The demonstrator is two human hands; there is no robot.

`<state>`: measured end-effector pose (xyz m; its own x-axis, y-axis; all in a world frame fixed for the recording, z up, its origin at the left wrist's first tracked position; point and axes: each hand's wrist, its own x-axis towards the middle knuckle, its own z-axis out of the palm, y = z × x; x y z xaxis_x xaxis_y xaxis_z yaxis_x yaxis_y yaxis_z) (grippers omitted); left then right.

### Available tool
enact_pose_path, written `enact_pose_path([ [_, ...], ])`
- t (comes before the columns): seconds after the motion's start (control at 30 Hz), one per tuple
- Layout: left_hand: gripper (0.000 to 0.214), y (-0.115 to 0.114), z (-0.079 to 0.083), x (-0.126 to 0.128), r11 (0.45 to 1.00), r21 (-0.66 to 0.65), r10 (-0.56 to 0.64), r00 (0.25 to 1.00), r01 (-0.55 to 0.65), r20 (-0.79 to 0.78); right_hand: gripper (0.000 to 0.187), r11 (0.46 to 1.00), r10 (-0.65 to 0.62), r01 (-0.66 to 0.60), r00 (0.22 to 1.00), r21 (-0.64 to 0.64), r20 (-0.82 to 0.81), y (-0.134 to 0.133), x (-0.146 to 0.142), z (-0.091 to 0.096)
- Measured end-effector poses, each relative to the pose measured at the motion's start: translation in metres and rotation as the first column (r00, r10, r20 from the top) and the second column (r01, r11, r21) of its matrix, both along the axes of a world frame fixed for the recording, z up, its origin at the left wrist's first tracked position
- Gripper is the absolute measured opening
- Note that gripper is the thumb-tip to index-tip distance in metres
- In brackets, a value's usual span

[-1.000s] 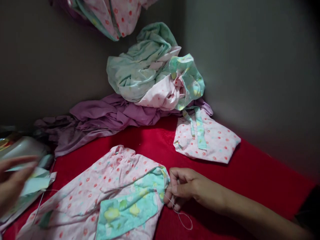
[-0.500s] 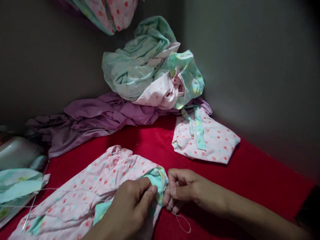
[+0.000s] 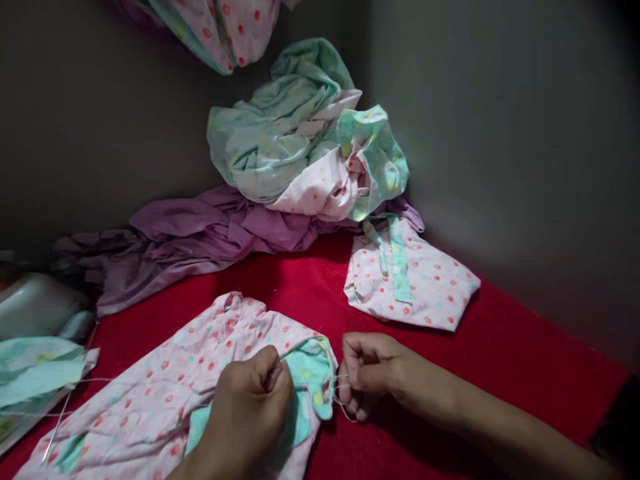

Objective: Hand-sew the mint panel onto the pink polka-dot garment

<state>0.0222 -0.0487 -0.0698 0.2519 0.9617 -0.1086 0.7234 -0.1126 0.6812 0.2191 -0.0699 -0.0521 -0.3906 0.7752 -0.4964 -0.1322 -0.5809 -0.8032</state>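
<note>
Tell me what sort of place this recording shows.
Probably a home sewing corner. The left hand and right hand work a thread at a pink spotted garment on a red cloth, with a pile of fabric against the wall.

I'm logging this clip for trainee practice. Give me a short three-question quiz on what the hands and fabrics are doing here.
1. True or false: the right hand pinches a thin white thread at the edge of the pink spotted garment.
2. Which colour is the cloth covering the work surface? A) blue B) red C) white
3. What lies under the mint and pink fabric heap in the corner?

Key:
1. True.
2. B.
3. A crumpled purple cloth. The left hand, closed in a fist, rests on the pink spotted garment by its mint patch.
</note>
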Motion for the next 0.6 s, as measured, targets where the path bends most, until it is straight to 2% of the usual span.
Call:
enact_pose_path([
  [0.17,0.028,0.012,0.007,-0.019,0.982,0.188,0.029,0.994,-0.009,-0.103,0.013,1.000,0.021,-0.022,0.998,0.019,0.052,0.001,0.000,-0.001],
  [0.23,0.026,0.018,0.015,-0.027,0.955,0.295,0.069,0.969,0.005,-0.238,0.011,0.999,0.026,-0.027,0.998,0.023,0.049,0.000,0.000,-0.001],
  [0.3,0.023,0.025,0.025,-0.034,0.939,0.344,0.137,0.899,0.016,-0.416,0.009,0.999,0.034,-0.035,0.998,0.033,0.045,-0.001,0.001,-0.001],
  [0.37,0.018,0.033,0.035,-0.040,0.946,0.325,0.207,0.772,-0.001,-0.601,0.008,0.998,0.045,-0.047,0.998,0.044,0.046,-0.002,0.001,0.000],
  [0.47,0.016,0.045,0.049,-0.046,0.973,0.221,0.214,0.579,-0.059,-0.787,0.007,0.997,0.061,-0.063,0.997,0.046,0.049,-0.002,0.002,0.000],
  [0.53,0.019,0.051,0.055,-0.049,0.986,0.143,0.169,0.515,-0.091,-0.841,0.007,0.996,0.069,-0.072,0.996,0.048,0.064,-0.001,0.003,0.000],
  [0.6,0.021,0.055,0.058,-0.052,0.991,0.084,0.127,0.493,-0.109,-0.861,0.007,0.995,0.072,-0.078,0.993,0.058,0.095,0.000,0.005,0.000],
])
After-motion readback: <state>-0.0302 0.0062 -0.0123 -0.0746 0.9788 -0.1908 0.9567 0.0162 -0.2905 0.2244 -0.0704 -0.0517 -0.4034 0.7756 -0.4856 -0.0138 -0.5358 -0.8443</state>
